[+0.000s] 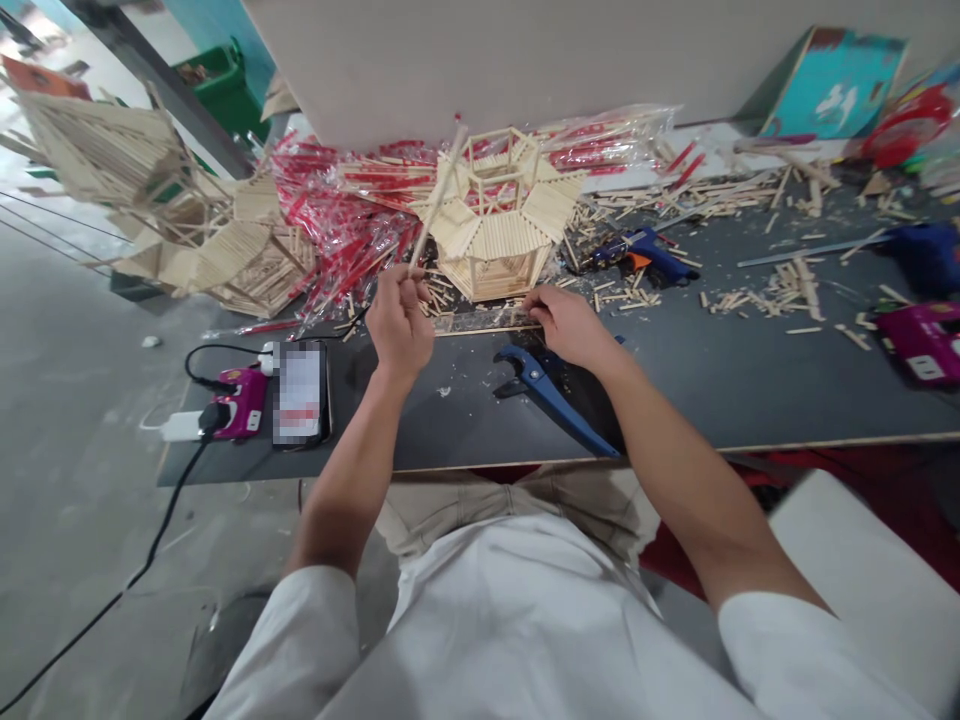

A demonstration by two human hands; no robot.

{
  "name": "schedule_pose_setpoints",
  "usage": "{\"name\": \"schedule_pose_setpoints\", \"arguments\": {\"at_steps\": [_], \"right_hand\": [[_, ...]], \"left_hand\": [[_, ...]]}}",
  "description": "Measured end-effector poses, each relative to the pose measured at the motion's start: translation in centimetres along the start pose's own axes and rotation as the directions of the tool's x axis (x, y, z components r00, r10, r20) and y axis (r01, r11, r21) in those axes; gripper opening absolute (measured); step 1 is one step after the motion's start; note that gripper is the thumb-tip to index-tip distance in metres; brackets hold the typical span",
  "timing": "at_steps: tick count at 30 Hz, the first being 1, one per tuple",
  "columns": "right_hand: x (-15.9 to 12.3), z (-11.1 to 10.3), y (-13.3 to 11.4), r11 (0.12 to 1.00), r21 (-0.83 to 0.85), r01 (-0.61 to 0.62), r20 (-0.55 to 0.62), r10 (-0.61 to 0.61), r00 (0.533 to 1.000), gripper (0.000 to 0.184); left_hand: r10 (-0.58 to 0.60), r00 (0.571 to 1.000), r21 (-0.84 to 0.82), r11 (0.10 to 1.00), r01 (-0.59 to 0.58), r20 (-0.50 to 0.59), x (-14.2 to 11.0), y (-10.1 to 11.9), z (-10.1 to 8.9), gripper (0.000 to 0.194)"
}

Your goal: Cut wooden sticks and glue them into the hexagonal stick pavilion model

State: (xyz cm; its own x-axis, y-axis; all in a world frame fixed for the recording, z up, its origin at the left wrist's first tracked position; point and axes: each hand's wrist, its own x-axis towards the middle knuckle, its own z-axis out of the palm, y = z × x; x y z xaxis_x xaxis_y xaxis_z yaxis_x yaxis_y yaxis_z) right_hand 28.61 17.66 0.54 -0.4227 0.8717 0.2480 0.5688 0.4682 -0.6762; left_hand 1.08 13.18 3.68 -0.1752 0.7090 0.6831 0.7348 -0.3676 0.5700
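Note:
My left hand [400, 322] is closed around the lower end of a thin wooden stick [442, 195], which tilts up and away to the right. In front of my hands stands a small pavilion-like model [506, 235] built of wooden sticks. My right hand [566, 322] has its fingers pinched together at the right end of a clear flat strip [484, 321], which looks like a ruler lying on the table. What these fingertips hold, if anything, is hidden. Just below them lies a blue-handled cutter [559, 400] with its jaws toward the left.
A larger stick model [217, 230] stands at left. Red-and-clear plastic wrappers [330, 215] pile behind. A blue glue gun [652, 255] and cut stick pieces [776, 290] lie right. A phone [301, 395] and a purple power strip [244, 400] with cords sit near the left edge.

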Motion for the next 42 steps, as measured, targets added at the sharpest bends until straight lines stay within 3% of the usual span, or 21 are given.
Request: {"name": "schedule_pose_setpoints", "arguments": {"at_steps": [4,8,13,18,22,25,28,32,34,36,40,42], "right_hand": [[0.1,-0.1,-0.2,1.0,-0.009,-0.013,-0.028,0.013,1.0,0.017],[0.0,-0.1,-0.3,1.0,-0.031,-0.004,-0.005,0.004,1.0,0.019],[0.0,0.0,-0.4,0.998,-0.033,0.045,-0.025,-0.046,0.999,0.019],[-0.1,0.0,-0.1,0.999,-0.025,0.048,-0.05,-0.049,0.998,0.018],[-0.2,0.4,0.1,0.998,-0.061,0.032,-0.041,-0.035,0.999,0.017],[-0.1,0.3,0.3,0.999,-0.051,0.012,-0.058,-0.015,0.998,0.021],[-0.3,-1.2,0.4,0.997,-0.068,-0.019,-0.05,0.015,0.999,0.026],[-2.4,-5.4,-0.2,0.984,-0.156,-0.084,0.076,0.097,0.992,0.026],[-4.5,-7.1,-0.9,0.968,-0.197,-0.156,0.077,0.174,0.982,0.033],[-6.9,-7.7,-1.7,0.959,-0.243,-0.145,0.149,0.185,0.971,0.05],[-10.7,-6.8,-3.0,0.959,-0.277,-0.053,0.388,0.162,0.907,0.116],[-11.4,-6.1,-3.6,0.942,-0.335,-0.021,0.416,0.168,0.894,0.119]], "left_hand": [[-0.055,0.985,-0.052,0.998,0.047,-0.166,0.2,-0.2,-0.1,0.043],[-0.035,0.99,-0.081,0.996,0.025,-0.133,-0.1,-0.4,0.3,0.04],[0.102,0.989,-0.109,0.987,-0.114,-0.106,-0.8,-0.1,1.1,0.038],[0.232,0.972,-0.008,0.973,-0.232,0.035,-1.6,0.7,1.5,0.035],[0.322,0.921,-0.004,0.944,-0.33,0.22,-1.8,1.1,1.6,0.033],[0.376,0.891,-0.043,0.925,-0.378,0.255,-1.8,1.4,1.6,0.03],[0.396,0.878,-0.044,0.915,-0.4,0.27,-1.8,1.6,1.6,0.031],[0.328,0.888,0.029,0.934,-0.356,0.321,-1.8,1.5,1.5,0.03],[0.302,0.888,0.046,0.94,-0.338,0.347,-1.8,1.5,1.5,0.029],[0.291,0.877,0.061,0.939,-0.338,0.382,-1.9,1.6,1.5,0.03],[0.278,0.863,0.114,0.928,-0.355,0.421,-2.0,2.0,1.5,0.032],[0.264,0.867,0.145,0.925,-0.352,0.423,-2.0,2.1,1.6,0.032]]}}
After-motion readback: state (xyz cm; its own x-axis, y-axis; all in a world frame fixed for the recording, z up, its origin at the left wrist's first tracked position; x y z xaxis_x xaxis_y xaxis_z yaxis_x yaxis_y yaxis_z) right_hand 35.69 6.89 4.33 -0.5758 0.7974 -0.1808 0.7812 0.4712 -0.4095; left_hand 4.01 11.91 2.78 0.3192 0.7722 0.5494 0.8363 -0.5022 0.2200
